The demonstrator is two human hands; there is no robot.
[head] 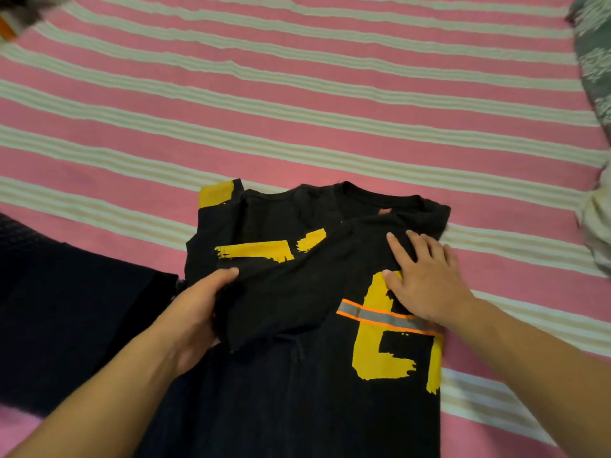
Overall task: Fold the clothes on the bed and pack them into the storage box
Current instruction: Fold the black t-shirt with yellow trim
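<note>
My forearms nearest, both on black T-shirt [297,292] spread on striped bed [297,110], collar away from me, long axis running near-to-far. Left hand [195,309] grips folded-in sleeve flap. Right hand [426,279] flat, fingers spread, pressing chest. Storage box not in view.

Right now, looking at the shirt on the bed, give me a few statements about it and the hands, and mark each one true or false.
1. The left hand grips a fold of the black T-shirt. True.
2. The right hand lies flat on the shirt. True.
3. The bedsheet is plain blue. False: pink with pale stripes.
4. The shirt's print is yellow. True.
5. The shirt lies in a storage box. False: it lies on the bedsheet.
</note>
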